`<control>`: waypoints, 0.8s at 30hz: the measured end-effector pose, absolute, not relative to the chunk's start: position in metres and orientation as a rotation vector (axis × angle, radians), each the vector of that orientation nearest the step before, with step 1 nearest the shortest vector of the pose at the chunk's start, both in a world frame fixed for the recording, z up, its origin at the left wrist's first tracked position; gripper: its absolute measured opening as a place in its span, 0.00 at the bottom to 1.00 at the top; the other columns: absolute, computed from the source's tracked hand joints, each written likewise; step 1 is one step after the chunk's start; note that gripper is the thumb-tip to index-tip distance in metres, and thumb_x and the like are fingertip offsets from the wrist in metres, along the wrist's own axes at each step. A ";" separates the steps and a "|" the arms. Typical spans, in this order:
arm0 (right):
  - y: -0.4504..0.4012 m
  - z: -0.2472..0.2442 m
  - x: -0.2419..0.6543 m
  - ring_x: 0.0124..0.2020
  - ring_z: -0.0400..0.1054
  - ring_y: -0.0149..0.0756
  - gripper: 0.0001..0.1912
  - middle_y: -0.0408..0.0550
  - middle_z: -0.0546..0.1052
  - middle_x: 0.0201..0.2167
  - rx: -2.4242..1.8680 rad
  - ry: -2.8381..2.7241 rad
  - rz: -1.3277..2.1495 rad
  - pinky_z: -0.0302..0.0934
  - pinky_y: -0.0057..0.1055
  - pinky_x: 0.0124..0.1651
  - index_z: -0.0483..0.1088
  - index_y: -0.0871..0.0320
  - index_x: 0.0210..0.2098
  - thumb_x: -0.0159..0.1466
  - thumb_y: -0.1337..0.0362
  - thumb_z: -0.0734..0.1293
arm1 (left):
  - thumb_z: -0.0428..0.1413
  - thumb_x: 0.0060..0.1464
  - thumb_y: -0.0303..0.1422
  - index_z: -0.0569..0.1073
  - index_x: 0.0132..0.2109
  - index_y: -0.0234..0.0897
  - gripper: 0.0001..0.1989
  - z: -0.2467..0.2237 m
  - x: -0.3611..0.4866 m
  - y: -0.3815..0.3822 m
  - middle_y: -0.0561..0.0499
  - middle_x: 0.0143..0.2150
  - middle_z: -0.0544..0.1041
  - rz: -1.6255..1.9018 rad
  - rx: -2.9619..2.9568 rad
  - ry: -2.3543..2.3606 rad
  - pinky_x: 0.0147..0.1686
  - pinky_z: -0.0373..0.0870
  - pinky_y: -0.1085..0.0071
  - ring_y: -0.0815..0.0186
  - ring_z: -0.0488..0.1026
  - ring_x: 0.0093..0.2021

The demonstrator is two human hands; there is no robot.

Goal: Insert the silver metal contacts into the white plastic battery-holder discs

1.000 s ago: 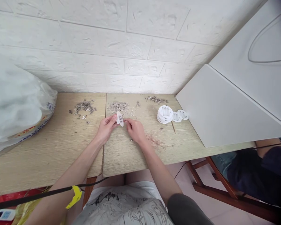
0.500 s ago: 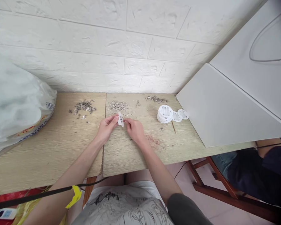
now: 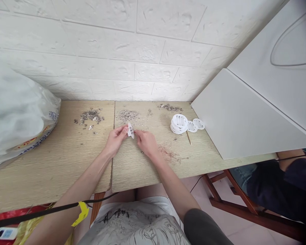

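My left hand point(image 3: 116, 137) pinches a white plastic disc point(image 3: 130, 130), tilted on edge, with small dark metal pieces set in it. Against the disc's right side, my right hand point(image 3: 146, 139) has its fingers closed; whatever they hold is too small to make out. Just beyond the hands lies a pile of small silvery parts point(image 3: 129, 116) on the wooden table point(image 3: 132, 170). Farther left is another heap of metal pieces point(image 3: 91, 116). A stack of white discs point(image 3: 179, 123) stands to the right, with two loose discs point(image 3: 196, 125) beside it and a thin stick point(image 3: 189, 138) in front.
A big plastic bag point(image 3: 22, 115) bulges over the table's left end. White panels point(image 3: 250, 119) border the right side, and a brick-patterned wall point(image 3: 104, 44) rises behind. More small parts point(image 3: 170, 108) lie near the wall. Another person's legs point(image 3: 260, 180) show at the lower right.
The right hand's fingers have shifted slightly against the disc. The view has moved a little; otherwise the hands and piles stay much the same.
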State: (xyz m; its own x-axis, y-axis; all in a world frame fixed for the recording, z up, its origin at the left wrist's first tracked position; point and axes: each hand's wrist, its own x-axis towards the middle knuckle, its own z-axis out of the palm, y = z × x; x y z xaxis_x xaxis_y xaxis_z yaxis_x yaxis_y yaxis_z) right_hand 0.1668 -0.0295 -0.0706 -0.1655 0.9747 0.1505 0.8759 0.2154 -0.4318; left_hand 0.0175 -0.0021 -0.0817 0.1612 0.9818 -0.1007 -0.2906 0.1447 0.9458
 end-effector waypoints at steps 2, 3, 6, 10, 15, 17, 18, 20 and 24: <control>-0.030 -0.071 0.167 0.32 0.71 0.39 0.16 0.50 0.79 0.35 -1.722 -2.076 0.353 0.56 0.30 0.33 0.74 0.56 0.40 0.67 0.68 0.55 | 0.66 0.41 0.50 0.79 0.40 0.33 0.25 -0.079 0.018 -0.002 0.43 0.40 0.80 1.147 0.946 0.923 0.50 0.74 0.59 0.55 0.76 0.46; -0.030 -0.071 0.166 0.33 0.72 0.39 0.16 0.50 0.79 0.36 -1.727 -2.057 0.362 0.57 0.30 0.34 0.74 0.56 0.42 0.68 0.68 0.55 | 0.66 0.41 0.49 0.79 0.39 0.33 0.24 -0.078 0.018 -0.002 0.43 0.41 0.80 1.152 0.931 0.911 0.49 0.74 0.59 0.55 0.76 0.46; -0.030 -0.072 0.166 0.37 0.73 0.41 0.16 0.51 0.80 0.39 -1.735 -1.990 0.404 0.59 0.31 0.36 0.74 0.55 0.46 0.68 0.66 0.55 | 0.66 0.42 0.47 0.79 0.37 0.34 0.21 -0.077 0.017 -0.001 0.43 0.42 0.80 1.177 0.885 0.888 0.49 0.74 0.59 0.55 0.76 0.47; -0.030 -0.072 0.167 0.41 0.73 0.40 0.16 0.50 0.79 0.44 -1.697 -1.838 0.446 0.61 0.32 0.41 0.73 0.56 0.48 0.69 0.65 0.56 | 0.65 0.45 0.46 0.79 0.38 0.33 0.20 -0.077 0.016 0.000 0.43 0.43 0.80 1.189 0.913 0.852 0.52 0.72 0.59 0.56 0.75 0.49; -0.030 -0.073 0.169 0.34 0.71 0.34 0.16 0.48 0.80 0.41 -1.634 -1.693 0.509 0.60 0.29 0.39 0.73 0.57 0.48 0.68 0.59 0.58 | 0.65 0.46 0.42 0.79 0.41 0.34 0.18 -0.072 0.015 -0.003 0.42 0.44 0.80 1.164 0.900 0.780 0.50 0.72 0.59 0.55 0.75 0.48; -0.030 -0.074 0.170 0.31 0.69 0.32 0.16 0.48 0.80 0.38 -1.609 -1.684 0.526 0.60 0.28 0.36 0.73 0.58 0.49 0.68 0.59 0.59 | 0.66 0.44 0.39 0.79 0.42 0.35 0.18 -0.069 0.015 -0.005 0.42 0.44 0.80 1.144 0.876 0.781 0.47 0.73 0.59 0.54 0.75 0.48; -0.029 -0.075 0.170 0.30 0.68 0.32 0.16 0.48 0.79 0.37 -1.590 -1.678 0.529 0.59 0.28 0.36 0.73 0.59 0.48 0.67 0.59 0.59 | 0.66 0.43 0.39 0.79 0.42 0.35 0.19 -0.068 0.015 -0.005 0.42 0.44 0.80 1.139 0.867 0.786 0.46 0.73 0.60 0.54 0.75 0.48; -0.028 -0.076 0.171 0.30 0.68 0.32 0.16 0.48 0.79 0.35 -1.546 -1.656 0.530 0.59 0.27 0.35 0.73 0.60 0.48 0.67 0.61 0.59 | 0.66 0.43 0.39 0.79 0.42 0.35 0.19 -0.067 0.015 -0.006 0.43 0.44 0.80 1.140 0.866 0.802 0.44 0.74 0.61 0.55 0.75 0.47; -0.028 -0.075 0.173 0.32 0.68 0.32 0.15 0.48 0.78 0.35 -1.464 -1.613 0.506 0.61 0.27 0.37 0.73 0.60 0.46 0.66 0.61 0.60 | 0.62 0.47 0.46 0.78 0.41 0.34 0.20 -0.068 0.015 -0.007 0.43 0.43 0.79 1.163 1.007 0.875 0.41 0.73 0.65 0.59 0.75 0.43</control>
